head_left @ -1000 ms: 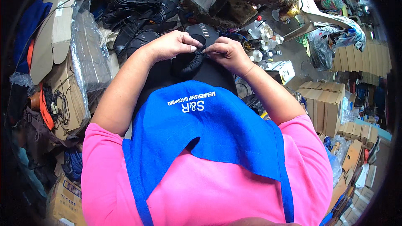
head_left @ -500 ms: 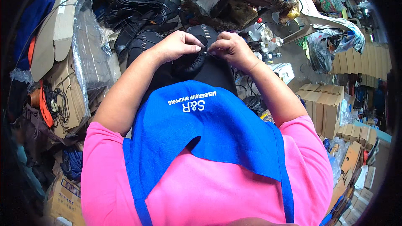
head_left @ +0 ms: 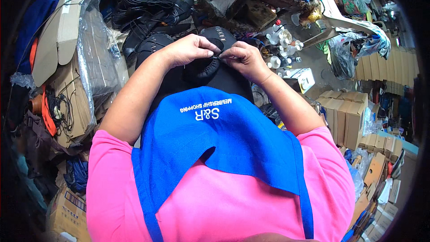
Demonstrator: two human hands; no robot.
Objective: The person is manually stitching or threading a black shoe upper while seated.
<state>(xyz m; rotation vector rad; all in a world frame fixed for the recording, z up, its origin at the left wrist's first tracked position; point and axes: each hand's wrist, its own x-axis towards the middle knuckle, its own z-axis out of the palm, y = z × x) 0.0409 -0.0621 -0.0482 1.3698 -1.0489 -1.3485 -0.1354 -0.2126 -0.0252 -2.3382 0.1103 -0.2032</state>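
Observation:
A small black piece, leather-like and rounded with a gathered, puckered edge, sits over my dark lap just beyond the blue apron. My left hand is closed in a pinch at its upper rim, thumb and forefinger together. From the other side my right hand pinches at the same rim, its fingertips almost meeting the left ones. Whether a needle or thread lies between the right fingertips is too small to tell. The far side of the piece is partly hidden behind the fingers.
Black cord coils lie beyond my hands. Several white-capped bottles stand on the right, near a white box. Cardboard boxes are stacked farther right. A plastic-wrapped bundle and cardboard sheets line the left.
My right hand has shifted slightly, its fingers reaching further down and left toward the rim of the black piece. My left hand has stayed nearly in place.

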